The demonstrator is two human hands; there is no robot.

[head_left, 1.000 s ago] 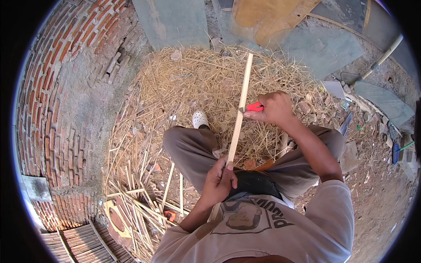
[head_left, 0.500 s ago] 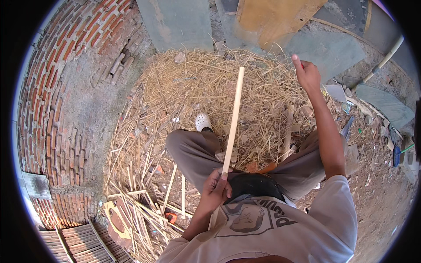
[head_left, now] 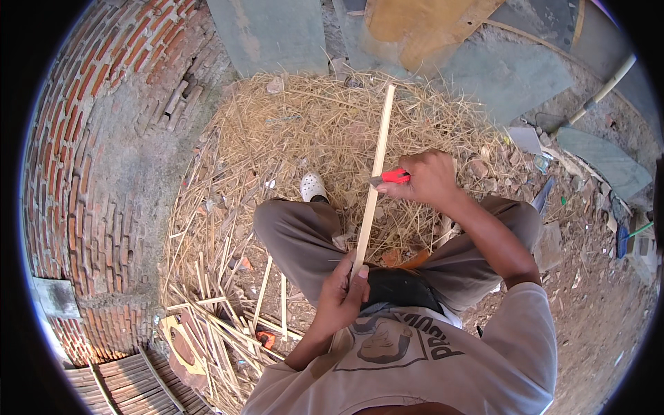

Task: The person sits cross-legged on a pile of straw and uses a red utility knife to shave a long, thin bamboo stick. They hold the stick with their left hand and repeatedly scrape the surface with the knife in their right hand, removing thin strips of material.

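Note:
My left hand [head_left: 344, 290] grips the near end of a long, pale strip of split bamboo or wood [head_left: 380, 149], low in front of my waist. The strip points up and away, leaning slightly right. My right hand [head_left: 427, 178] is closed around a red-handled utility knife [head_left: 395, 176]. Its blade lies against the strip, around the middle of its length. Beneath the near end, a dark pad [head_left: 401, 289] rests over my lap between my bent knees.
Thin shavings [head_left: 311, 114] cover the ground ahead. A pile of pale strips [head_left: 221, 325] lies at my left, with an orange tool [head_left: 265, 339] among them. A brick wall [head_left: 90, 194] stands left; grey sheets [head_left: 270, 38] lean at the back.
My right hand has come from the far right down and inward, bringing the knife blade onto the strip. My left hand keeps its hold, and the strip leans slightly more to the right.

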